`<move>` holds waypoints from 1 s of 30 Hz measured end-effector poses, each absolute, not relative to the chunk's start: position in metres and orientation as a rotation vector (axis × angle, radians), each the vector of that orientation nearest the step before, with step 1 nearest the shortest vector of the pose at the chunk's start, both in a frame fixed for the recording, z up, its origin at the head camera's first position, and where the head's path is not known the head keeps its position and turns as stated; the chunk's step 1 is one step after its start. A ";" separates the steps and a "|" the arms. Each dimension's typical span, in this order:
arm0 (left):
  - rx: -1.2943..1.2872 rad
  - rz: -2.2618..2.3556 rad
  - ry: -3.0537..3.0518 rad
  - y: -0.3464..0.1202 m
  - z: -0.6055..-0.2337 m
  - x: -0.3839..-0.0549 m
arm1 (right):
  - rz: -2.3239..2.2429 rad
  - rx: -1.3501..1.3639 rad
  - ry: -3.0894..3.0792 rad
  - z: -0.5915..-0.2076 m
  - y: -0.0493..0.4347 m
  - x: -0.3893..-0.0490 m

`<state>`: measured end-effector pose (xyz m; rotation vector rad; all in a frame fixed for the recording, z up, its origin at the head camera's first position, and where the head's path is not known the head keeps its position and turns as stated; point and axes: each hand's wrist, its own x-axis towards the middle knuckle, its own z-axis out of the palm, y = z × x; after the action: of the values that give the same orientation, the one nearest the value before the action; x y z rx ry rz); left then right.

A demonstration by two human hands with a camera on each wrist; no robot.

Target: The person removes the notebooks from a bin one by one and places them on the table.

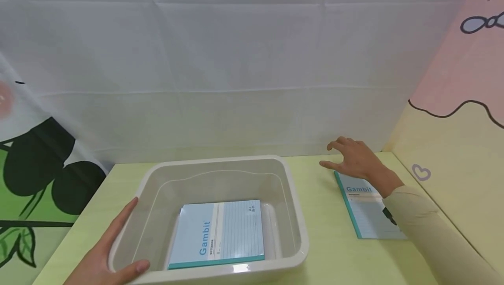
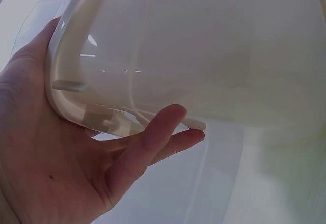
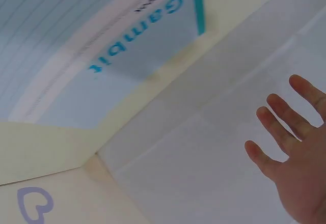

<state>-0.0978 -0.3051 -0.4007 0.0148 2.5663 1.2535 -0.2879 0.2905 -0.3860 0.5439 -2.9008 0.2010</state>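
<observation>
On the desk, left hand grips a tub, likely steadying it; right hand spreads empty near a notebook

We see soft, even, moderately bright light in the head view, with one small white glare on the near rim of the basin. Behind the basin, the white cloth looks dull grey, its creases faintly shaded. To the basin's right, we find a soft-edged shadow on the worktop below the sleeve. The left wrist view looks hazy and washed out to us, nearly blown out just beyond the basin's rim, with bright streaks on its outer side. In the right wrist view, we notice a diffuse shadow across the notebook and slightly blurred lettering.
</observation>
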 end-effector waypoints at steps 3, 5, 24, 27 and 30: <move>-0.003 1.261 2.550 -0.306 -0.400 -0.098 | 0.262 0.583 -2.866 -0.369 0.273 -0.288; -0.015 1.277 2.530 -0.305 -0.400 -0.098 | 0.292 0.604 -2.837 -0.359 0.261 -0.287; -0.013 1.339 2.494 -0.301 -0.397 -0.097 | 0.461 1.029 -2.599 -0.280 0.136 -0.261; -0.012 1.333 2.499 -0.302 -0.397 -0.097 | 0.445 1.090 -2.581 -0.274 0.120 -0.259; -0.015 1.351 2.484 -0.303 -0.398 -0.097 | 0.414 1.140 -2.577 -0.267 0.102 -0.255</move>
<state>-0.0968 -0.3028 -0.3978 -0.0148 2.4839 1.3511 -0.2545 0.1018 -0.2668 1.1398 -2.5766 0.4144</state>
